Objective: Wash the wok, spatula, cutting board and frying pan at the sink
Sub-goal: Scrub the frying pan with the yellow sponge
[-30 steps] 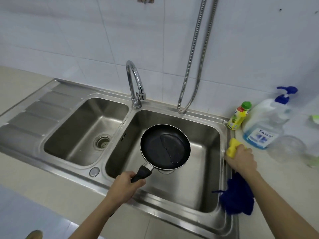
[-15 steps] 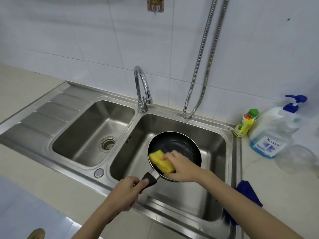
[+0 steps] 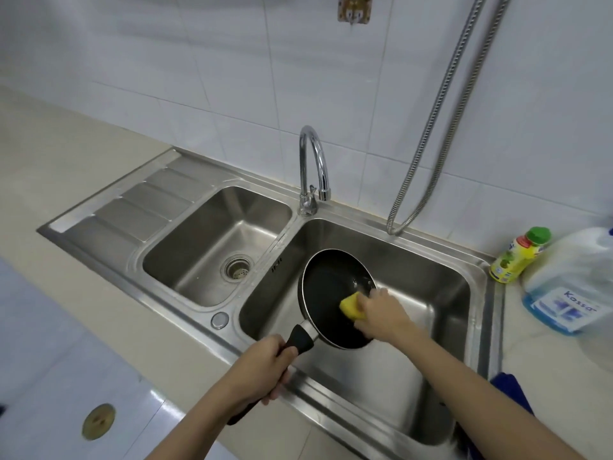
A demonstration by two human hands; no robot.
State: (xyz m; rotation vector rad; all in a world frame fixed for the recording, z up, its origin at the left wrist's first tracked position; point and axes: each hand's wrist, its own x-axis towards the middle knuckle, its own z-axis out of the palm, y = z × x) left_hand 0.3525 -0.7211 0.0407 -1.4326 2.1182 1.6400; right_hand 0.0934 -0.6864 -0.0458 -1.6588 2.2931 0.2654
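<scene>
Head view: my left hand [image 3: 262, 370] closes around the frying pan [image 3: 331, 293] handle, pointing to the sink [image 3: 381, 227] front edge; my right hand [image 3: 381, 310] presses the sponge [image 3: 351, 305] inside.

A white label [image 3: 563, 310] on the jug [image 3: 577, 273] at the far right is showing "Kassa"; the smaller bottle's [image 3: 514, 257] print is staying unreadable.

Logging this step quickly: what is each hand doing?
Left hand: closed on the frying pan handle.
Right hand: holding the sponge.
</scene>
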